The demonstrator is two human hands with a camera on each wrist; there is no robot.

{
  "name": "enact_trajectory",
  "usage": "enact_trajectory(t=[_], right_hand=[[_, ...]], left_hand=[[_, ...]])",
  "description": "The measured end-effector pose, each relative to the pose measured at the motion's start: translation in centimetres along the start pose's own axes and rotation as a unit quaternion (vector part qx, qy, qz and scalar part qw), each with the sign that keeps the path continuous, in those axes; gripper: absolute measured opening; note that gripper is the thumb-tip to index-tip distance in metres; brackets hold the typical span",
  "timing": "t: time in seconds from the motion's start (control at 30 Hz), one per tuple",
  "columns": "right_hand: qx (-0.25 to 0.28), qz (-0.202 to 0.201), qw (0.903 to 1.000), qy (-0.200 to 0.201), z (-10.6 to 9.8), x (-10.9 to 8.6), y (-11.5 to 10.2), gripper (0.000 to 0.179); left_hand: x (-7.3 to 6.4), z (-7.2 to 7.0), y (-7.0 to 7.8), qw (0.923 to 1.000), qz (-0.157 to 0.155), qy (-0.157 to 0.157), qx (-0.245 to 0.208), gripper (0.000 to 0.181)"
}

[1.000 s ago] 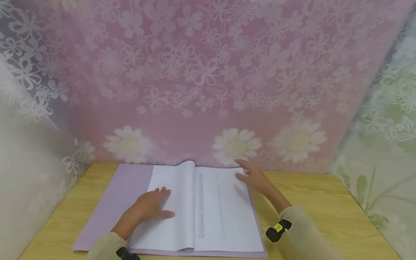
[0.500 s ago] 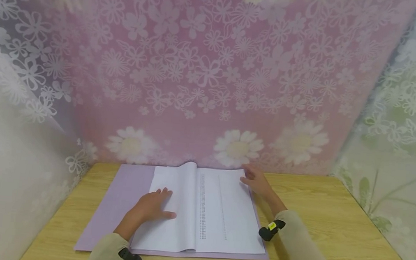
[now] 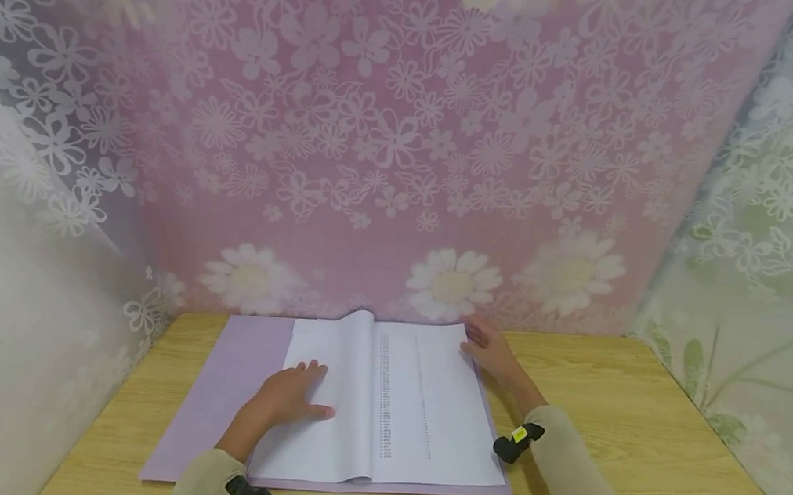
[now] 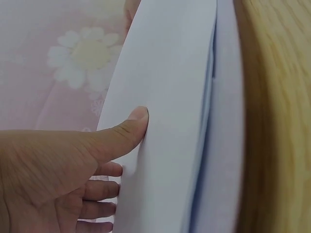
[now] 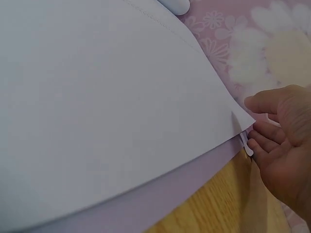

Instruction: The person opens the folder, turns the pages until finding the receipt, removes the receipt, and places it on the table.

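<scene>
A purple folder lies open on the table with white printed sheets inside. My left hand rests on the left-hand page, fingers spread and thumb toward the raised fold in the middle. In the left wrist view that thumb lies along the paper. At the far right corner of the printed right-hand page is my right hand. The right wrist view shows its fingers at the corner of the sheet, slightly lifted, with the thumb apart from it.
The wooden table extends on both sides of the folder. Behind it stands a pink flowered backdrop. Pale flowered sheets also hang at the left and right.
My right hand has drawn slightly right and down to the page's far corner, and its fingers have come closer together. The left hand stays on the left page.
</scene>
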State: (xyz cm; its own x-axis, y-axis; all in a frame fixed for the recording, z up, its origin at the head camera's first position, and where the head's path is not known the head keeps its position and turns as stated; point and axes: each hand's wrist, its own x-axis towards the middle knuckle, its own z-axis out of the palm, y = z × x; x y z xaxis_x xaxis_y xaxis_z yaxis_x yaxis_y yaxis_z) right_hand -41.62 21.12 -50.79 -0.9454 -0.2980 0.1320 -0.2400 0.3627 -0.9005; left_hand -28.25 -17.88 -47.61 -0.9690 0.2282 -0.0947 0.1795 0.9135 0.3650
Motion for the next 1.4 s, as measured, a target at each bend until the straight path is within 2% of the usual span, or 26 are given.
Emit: enact_trajectory(t=[0.33,0.63,0.73,0.9,1.0,1.13,1.4], right_hand=[[-0.003,0.014,0.9999,0.01,-0.1,0.0,-0.5,0.055],[0.005,-0.038,0.999,0.023,-0.5,-0.5,-0.7,0.047],[0.022,-0.042,0.9988,0.014,-0.8,-0.6,-0.9,0.047],[0.059,-0.041,0.9972,-0.023,-1.2,-1.0,-1.4,0.049],[0.059,-0.054,0.9956,-0.048,-1.5,-1.1,-1.8,0.049],[0.05,-0.041,0.9953,-0.072,-1.6,-1.5,-2.4,0.05],[0.059,0.028,0.9938,-0.089,-1.8,-2.7,-3.9,0.052]], left_hand=[[0.0,0.1,0.0,1.0,-0.002,0.003,0.004,0.086],[0.1,0.1,0.0,1.0,-0.002,0.002,0.002,0.087],[0.1,0.0,0.1,1.0,-0.004,0.0,0.0,0.087],[0.1,-0.3,0.2,0.9999,-0.01,-0.002,-0.006,0.088],[0.1,-0.4,0.2,0.9999,-0.011,-0.001,-0.002,0.087],[0.0,-0.4,0.3,0.9999,-0.01,0.001,-0.001,0.087],[-0.1,-0.5,0.5,0.9998,-0.015,-0.003,-0.009,0.086]])
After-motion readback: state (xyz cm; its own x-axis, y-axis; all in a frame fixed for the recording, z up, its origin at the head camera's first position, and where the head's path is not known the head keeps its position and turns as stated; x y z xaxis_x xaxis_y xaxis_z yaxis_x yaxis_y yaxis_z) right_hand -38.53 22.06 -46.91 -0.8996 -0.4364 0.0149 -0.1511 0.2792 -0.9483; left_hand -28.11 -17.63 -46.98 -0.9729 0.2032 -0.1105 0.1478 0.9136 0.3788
